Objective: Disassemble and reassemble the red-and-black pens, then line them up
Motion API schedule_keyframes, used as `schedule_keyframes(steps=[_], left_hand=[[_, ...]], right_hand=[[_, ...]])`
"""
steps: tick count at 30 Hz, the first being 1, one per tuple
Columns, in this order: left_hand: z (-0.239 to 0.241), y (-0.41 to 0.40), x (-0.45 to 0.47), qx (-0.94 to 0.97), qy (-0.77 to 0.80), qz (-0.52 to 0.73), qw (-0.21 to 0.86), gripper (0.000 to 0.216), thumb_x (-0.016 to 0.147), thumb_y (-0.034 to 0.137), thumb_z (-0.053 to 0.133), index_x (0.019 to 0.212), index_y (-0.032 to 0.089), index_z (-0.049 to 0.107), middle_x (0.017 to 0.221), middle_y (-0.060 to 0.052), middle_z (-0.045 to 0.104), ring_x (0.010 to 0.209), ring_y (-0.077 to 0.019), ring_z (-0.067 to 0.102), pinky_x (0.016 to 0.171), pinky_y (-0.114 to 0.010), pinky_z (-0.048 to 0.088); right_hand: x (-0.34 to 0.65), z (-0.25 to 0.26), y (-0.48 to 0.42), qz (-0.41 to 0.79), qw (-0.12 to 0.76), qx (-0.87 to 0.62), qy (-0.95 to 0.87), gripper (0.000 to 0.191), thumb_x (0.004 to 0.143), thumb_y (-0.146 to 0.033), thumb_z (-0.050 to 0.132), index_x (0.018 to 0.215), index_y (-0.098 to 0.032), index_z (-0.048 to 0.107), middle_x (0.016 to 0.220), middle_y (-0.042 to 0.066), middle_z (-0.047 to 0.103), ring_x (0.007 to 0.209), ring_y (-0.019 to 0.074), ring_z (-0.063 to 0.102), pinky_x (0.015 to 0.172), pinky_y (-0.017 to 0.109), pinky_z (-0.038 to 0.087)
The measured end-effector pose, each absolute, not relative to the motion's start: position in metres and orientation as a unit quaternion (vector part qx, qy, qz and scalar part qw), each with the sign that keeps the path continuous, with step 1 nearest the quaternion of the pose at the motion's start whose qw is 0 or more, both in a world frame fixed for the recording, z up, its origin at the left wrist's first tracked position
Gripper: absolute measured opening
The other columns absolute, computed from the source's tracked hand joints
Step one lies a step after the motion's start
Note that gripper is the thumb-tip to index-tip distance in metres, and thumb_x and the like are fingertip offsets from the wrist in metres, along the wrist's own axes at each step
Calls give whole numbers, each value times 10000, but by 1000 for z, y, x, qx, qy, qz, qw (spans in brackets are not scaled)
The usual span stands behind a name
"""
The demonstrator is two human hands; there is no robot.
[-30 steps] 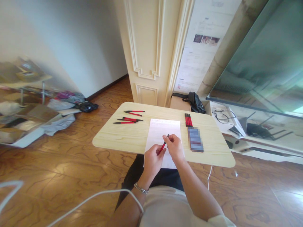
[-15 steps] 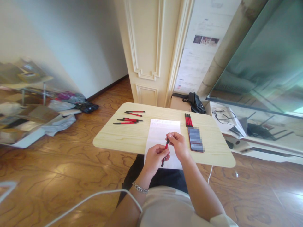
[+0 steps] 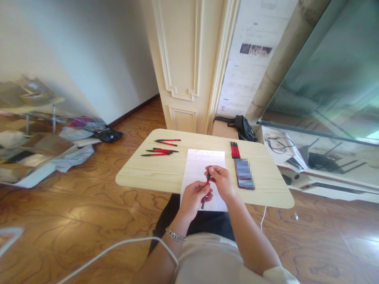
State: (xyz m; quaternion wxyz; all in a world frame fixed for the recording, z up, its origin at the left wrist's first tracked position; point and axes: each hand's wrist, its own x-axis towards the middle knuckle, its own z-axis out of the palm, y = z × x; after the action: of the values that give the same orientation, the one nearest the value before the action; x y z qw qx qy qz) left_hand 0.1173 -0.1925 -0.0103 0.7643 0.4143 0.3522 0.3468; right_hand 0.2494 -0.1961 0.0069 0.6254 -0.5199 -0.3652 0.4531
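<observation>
Pen (image 3: pixel 208 180) in red and black, held above the near half of the paper (image 3: pixel 195 163): the left hand (image 3: pixel 192 196) is closed around its barrel and the right hand (image 3: pixel 222 180) pinches its upper end, a two-point grip that probably steadies it. Loose pens (image 3: pixel 157 154) lie spread on the worktop (image 3: pixel 142 175) left of the paper, while a neat row of pens (image 3: pixel 235 150) lies right of it, just beyond the phone (image 3: pixel 243 173), an arrangement that seemingly keeps both groups distinct.

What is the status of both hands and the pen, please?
Left hand holding pen mid-length; right hand at its far end. Paper beneath. Phone to the right, untouched.
</observation>
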Motion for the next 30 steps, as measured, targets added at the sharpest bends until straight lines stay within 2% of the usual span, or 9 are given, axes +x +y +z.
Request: schedule_keyframes(steps=[3,5,9,12,19,22,24,27,30], left_hand=[[-13,-193,119,453,390,388,701,312,641,371,784,765,132,629,611,-24,653,542,-133,609,568,-259,503],[-14,-193,119,460,399,391,691,317,632,379,786,761,133,633,609,-26,655,541,-139,613,564,-264,507],[-12,-192,117,429,366,358,744,386,677,440,745,879,122,660,760,-83,701,627,-168,652,625,-314,540],[-11,-191,116,419,364,353,753,413,661,459,754,878,120,663,786,-98,707,633,-174,659,635,-324,543],[-22,-192,122,476,395,391,682,315,669,390,757,810,126,663,606,-31,665,540,-142,619,550,-256,497],[-22,-193,122,491,404,406,657,303,687,390,744,823,130,668,608,-28,666,540,-141,621,544,-250,494],[-18,-193,120,473,392,395,683,332,686,406,743,853,128,672,675,-50,690,575,-154,643,577,-274,518],[-11,-193,119,434,366,371,735,377,681,429,745,889,124,670,765,-82,707,610,-165,657,613,-307,544],[-8,-193,118,427,366,367,741,381,666,432,757,876,127,668,762,-83,705,607,-168,657,616,-318,551]], right_hand=[[246,-1,-194,409,634,-556,-348,288,709,-450,704,768,-181,621,691,5,626,595,117,514,570,257,389],[244,-4,-194,390,640,-568,-339,300,677,-446,733,712,-187,586,631,-24,584,543,101,473,542,250,372],[245,-1,-195,436,633,-543,-340,305,753,-487,645,849,-198,648,758,19,648,654,131,557,585,256,408],[248,2,-196,465,626,-524,-342,355,785,-500,589,945,-196,678,848,60,682,760,166,605,624,273,428],[244,-8,-193,385,637,-570,-347,287,729,-460,669,768,-177,643,713,33,663,633,140,556,599,271,407],[242,-7,-194,350,644,-586,-344,282,700,-452,703,729,-185,617,643,-4,605,577,122,503,563,261,389],[243,-3,-195,357,641,-579,-354,290,695,-456,706,784,-190,636,660,-4,607,587,123,505,561,258,392],[247,5,-196,411,629,-546,-371,354,760,-492,625,944,-193,672,805,43,669,692,149,572,601,264,422],[250,7,-197,430,622,-538,-371,368,795,-496,576,956,-185,688,846,69,689,731,165,597,621,273,432]])
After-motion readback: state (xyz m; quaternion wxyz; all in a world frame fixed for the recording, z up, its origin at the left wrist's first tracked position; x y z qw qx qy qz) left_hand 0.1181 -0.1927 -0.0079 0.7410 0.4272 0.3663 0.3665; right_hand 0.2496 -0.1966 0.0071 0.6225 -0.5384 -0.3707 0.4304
